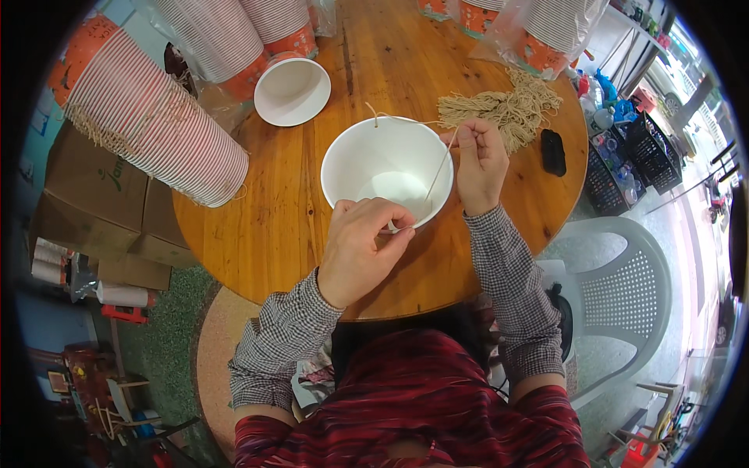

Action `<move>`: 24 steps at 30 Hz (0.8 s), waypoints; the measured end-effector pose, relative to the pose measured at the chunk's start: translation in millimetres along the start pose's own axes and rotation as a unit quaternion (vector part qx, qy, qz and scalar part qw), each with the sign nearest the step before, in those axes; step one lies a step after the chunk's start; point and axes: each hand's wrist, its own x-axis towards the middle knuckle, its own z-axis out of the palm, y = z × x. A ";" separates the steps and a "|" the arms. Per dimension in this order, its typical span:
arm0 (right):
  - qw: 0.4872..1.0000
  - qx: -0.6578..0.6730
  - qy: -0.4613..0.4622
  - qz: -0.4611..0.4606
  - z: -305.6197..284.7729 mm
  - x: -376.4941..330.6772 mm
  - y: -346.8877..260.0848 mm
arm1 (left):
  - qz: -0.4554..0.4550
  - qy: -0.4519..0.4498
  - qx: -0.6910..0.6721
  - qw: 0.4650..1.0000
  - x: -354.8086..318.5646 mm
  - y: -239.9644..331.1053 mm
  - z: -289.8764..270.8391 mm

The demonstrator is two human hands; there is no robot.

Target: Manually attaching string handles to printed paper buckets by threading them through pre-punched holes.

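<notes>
A white paper bucket point(394, 168) stands on the table in front of me, its mouth facing up. A thin beige cord point(406, 119) passes through the far side of its rim, with a short end sticking up there. My right hand point(480, 160), just right of the bucket, is closed in a pinch on this cord. From those fingers a length of cord hangs down into the bucket. My left hand point(365, 248) is closed at the near rim, thumb and forefinger pinching the bucket's edge. Whether cord is also between those left fingertips is hidden.
A heap of loose beige cords point(507, 109) lies at the right, beside a small black object point(553, 153). Another white paper bucket point(292, 91) lies tilted at the back left. A long nested stack of buckets point(156, 109) leans at the left; wrapped stacks point(538, 39) stand farther back.
</notes>
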 end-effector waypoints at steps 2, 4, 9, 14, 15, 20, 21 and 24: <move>1.000 -0.005 0.003 0.000 0.7 -0.4 1.2 | 0.007 -0.005 -0.003 1.000 0.1 -0.3 0.1; 1.000 -0.014 0.008 0.001 0.3 -0.6 1.6 | 0.008 -0.008 -0.006 1.000 0.7 1.2 -0.1; 0.999 -0.043 0.031 -0.014 1.5 0.3 2.0 | 0.024 -0.014 -0.002 1.000 1.8 0.3 0.6; 0.990 -0.113 0.054 -0.068 -5.8 6.1 6.4 | 0.026 0.003 -0.004 1.000 3.3 -2.2 0.3; 0.993 -0.089 0.053 -0.054 -5.9 6.5 6.8 | 0.027 0.003 -0.003 1.000 3.6 -4.2 0.7; 0.998 -0.017 0.027 -0.060 -14.5 1.1 -4.9 | -0.006 -0.017 0.002 1.000 4.3 -3.4 -0.8; 0.998 -0.018 0.027 -0.060 -15.9 0.4 -7.8 | -0.006 -0.017 0.001 1.000 4.4 -3.6 -1.6; 0.997 0.005 0.008 -0.083 -21.1 -1.7 -11.6 | 0.032 -0.049 0.051 0.997 4.9 -6.5 -1.6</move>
